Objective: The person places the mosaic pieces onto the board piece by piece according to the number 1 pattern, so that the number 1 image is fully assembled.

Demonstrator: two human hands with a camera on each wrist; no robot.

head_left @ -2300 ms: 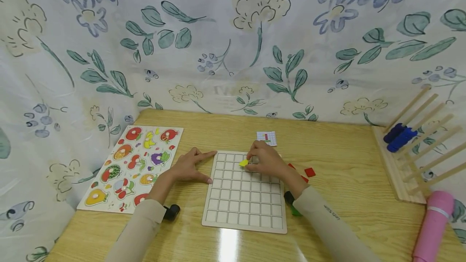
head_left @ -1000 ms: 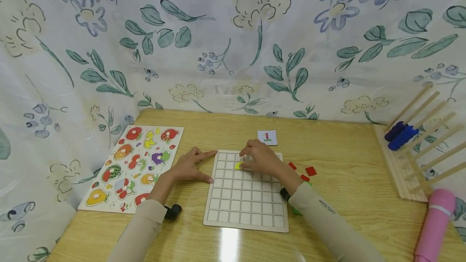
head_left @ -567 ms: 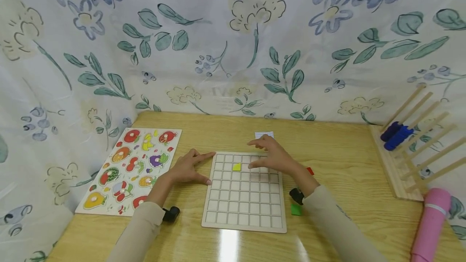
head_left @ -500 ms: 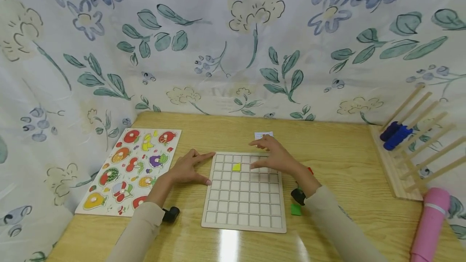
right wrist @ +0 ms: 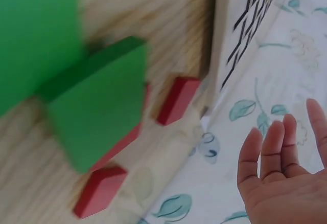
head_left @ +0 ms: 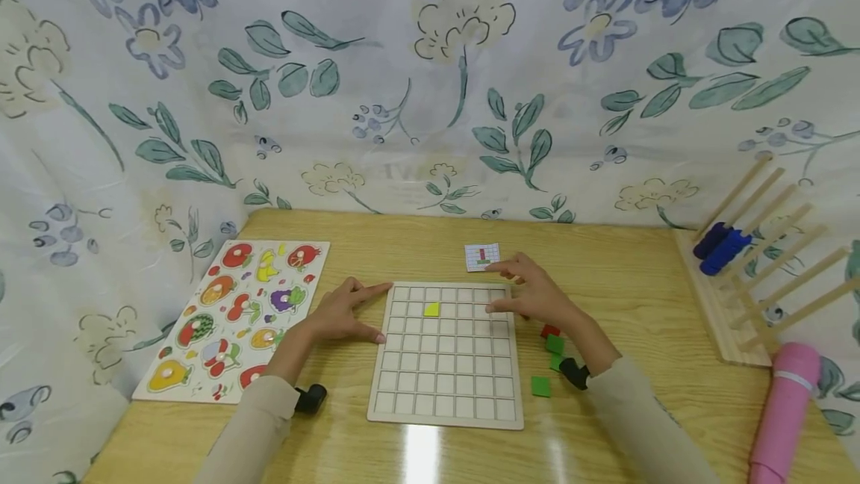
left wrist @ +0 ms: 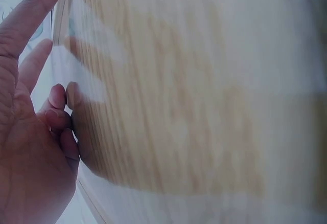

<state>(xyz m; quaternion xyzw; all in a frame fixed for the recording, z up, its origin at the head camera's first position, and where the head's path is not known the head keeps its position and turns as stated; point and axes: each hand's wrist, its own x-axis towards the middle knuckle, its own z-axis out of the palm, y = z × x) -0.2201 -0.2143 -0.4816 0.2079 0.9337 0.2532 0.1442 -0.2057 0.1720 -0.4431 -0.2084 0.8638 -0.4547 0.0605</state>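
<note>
A pale grid board (head_left: 445, 423) lies on the table before me. In its second row from the far side, third column from the left, sits a yellow tile (head_left: 431, 310) with one corner cut away. My left hand (head_left: 339, 314) rests at the board's left edge, index finger at the far corner and thumb lower down; its other fingers curl in the left wrist view. Over the board's far right corner hovers my right hand (head_left: 537, 296), thumb and fingers apart with nothing between them. Beyond it lies a small printed pattern card (head_left: 482, 257), its near edge close to the index fingertip.
Right of the board lie green tiles (head_left: 540, 387) and red tiles (right wrist: 179, 100), partly under the right forearm. A fruit puzzle board (head_left: 208, 355) is at the left. A wooden peg rack (head_left: 728, 320) and a pink cylinder (head_left: 784, 409) stand at the right. Patterned cloth hangs behind.
The right hand has let go of the yellow tile, leaving it in a cell, and moved right with fingers spread. More green tiles and the card now show. The left hand stays at the board's edge.
</note>
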